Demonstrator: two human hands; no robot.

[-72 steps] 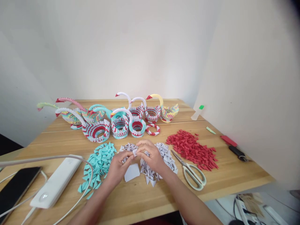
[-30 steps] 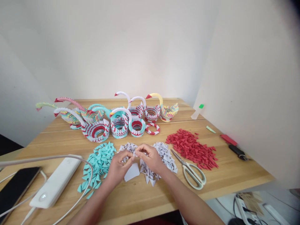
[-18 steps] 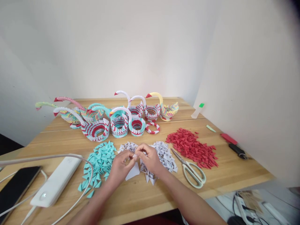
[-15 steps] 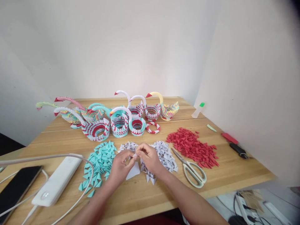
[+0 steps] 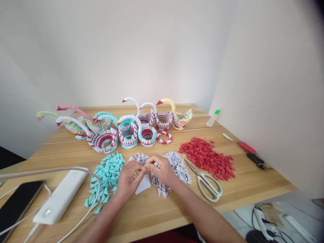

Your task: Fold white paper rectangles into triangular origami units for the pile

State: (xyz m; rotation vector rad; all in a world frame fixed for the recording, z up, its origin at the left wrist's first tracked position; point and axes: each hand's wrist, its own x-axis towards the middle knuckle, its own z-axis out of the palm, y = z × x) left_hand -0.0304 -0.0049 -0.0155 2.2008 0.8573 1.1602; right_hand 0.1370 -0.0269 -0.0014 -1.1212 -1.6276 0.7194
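Note:
My left hand [image 5: 129, 178] and my right hand [image 5: 161, 169] meet fingertip to fingertip, pinching a small white paper piece [image 5: 143, 167] that is mostly covered by the fingers. Below them a flat white sheet of paper [image 5: 143, 185] lies on the table. Folded white paper triangles [image 5: 177, 167] are heaped by my right hand, with more white ones [image 5: 139, 157] behind the fingers. Left of my left hand spreads a pile of turquoise paper triangles [image 5: 107, 173].
Several paper swans [image 5: 103, 139] stand at the back, beside a red-and-white paper ring [image 5: 164, 137]. Red triangles [image 5: 206, 157] and scissors [image 5: 206, 184] lie right. A power bank [image 5: 60, 197], phone [image 5: 19, 202] and looping white cable [image 5: 98, 189] occupy the left. A glue bottle [image 5: 213, 118] stands behind.
Both hands stay together at the white paper piece. The left fingers have curled in closer over it, and the view has shifted slightly.

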